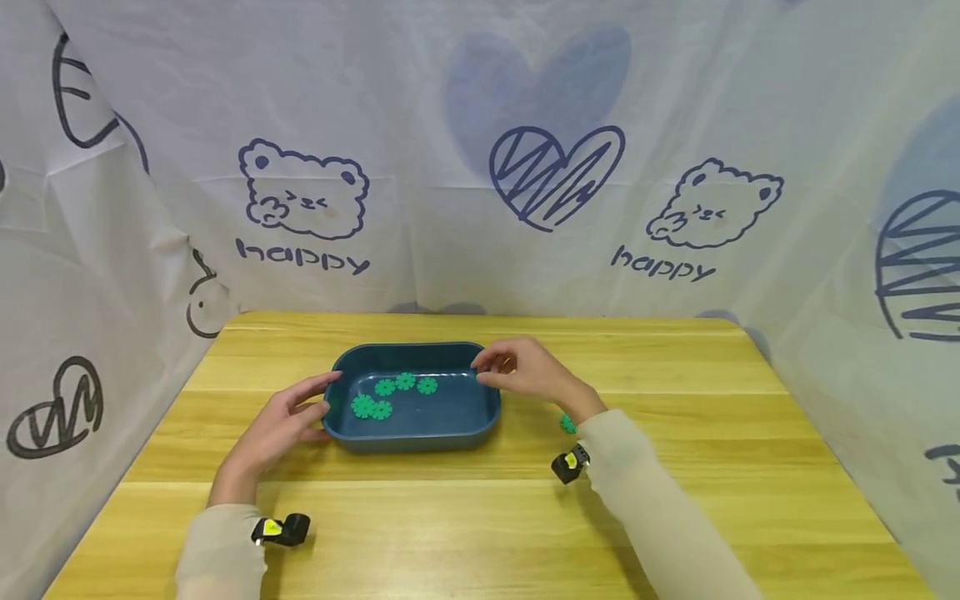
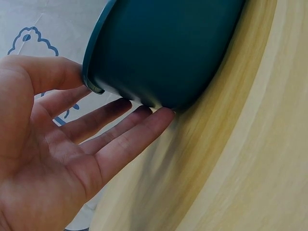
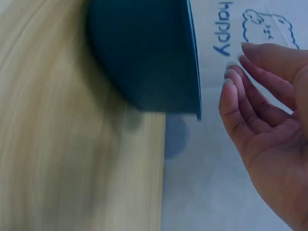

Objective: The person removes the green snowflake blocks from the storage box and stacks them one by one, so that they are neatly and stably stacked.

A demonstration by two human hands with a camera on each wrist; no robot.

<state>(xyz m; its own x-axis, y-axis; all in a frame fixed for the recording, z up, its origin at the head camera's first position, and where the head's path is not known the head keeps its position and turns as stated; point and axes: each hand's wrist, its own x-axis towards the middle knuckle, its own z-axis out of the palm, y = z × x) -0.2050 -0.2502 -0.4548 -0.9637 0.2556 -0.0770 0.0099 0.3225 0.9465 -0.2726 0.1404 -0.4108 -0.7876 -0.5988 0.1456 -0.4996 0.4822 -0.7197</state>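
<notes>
A dark teal plastic tub (image 1: 416,444) with rounded corners stands on the table. Several green toothed discs (image 1: 405,381) lie on its floor, two of them overlapping at the left. My left hand (image 1: 281,425) rests at the tub's left end. In the left wrist view its thumb is at the rim and the nearly straight fingers (image 2: 132,142) reach the outer wall. Over the right rim hovers my right hand (image 1: 525,371), its fingers loosely bent and nothing seen between them. The right wrist view shows these fingers (image 3: 231,98) apart from the tub's wall.
One more green disc (image 1: 567,423) lies on the wooden table (image 1: 420,517), partly behind the right wrist. White cloth (image 1: 435,250) with blue drawings hangs at the back and sides. Small black cameras are strapped to both wrists.
</notes>
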